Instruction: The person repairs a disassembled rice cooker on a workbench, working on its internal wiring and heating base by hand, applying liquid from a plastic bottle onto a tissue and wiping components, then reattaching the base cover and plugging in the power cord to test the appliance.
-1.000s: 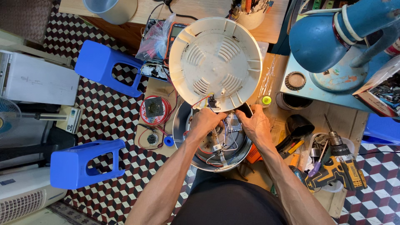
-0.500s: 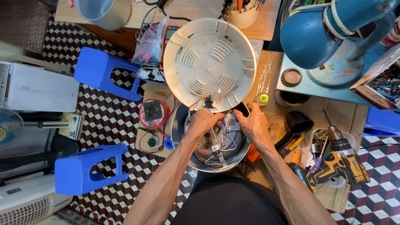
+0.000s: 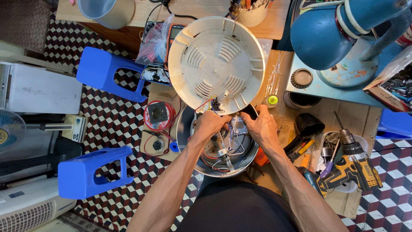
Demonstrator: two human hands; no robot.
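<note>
Head view, workbench from above. I have both hands inside an opened round appliance. The metal body [image 3: 219,148] lies on its side or upside down in front of me, its interior exposed, and the cream plastic base cover [image 3: 216,64] is tipped up behind it, joined to it by red wires [image 3: 205,104].

My left hand [image 3: 211,124] is curled at the near rim of the cover, fingers closed about a small black part where the red wires end; I cannot tell how firmly it is pinched. My right hand [image 3: 261,126] grips a dark piece at the cover's lower right edge, fingers wrapped and shut on it.

Step in hand, as I judge it: work at the wiring junction between cover and body. The next move seems to call for fine fingertip control, since the wires are short and the cover hangs on them.

Surroundings: a red wire spool [image 3: 159,115] just left of the body; a yellow cordless drill [image 3: 354,169] to the right with loose screwdrivers [image 3: 305,148] near it; a blue desk lamp [image 3: 332,36] over the far right of the tabletop; two blue plastic stools [image 3: 92,172] on the chequered floor. The tipped cover itself hides part of the junction from me.
</note>
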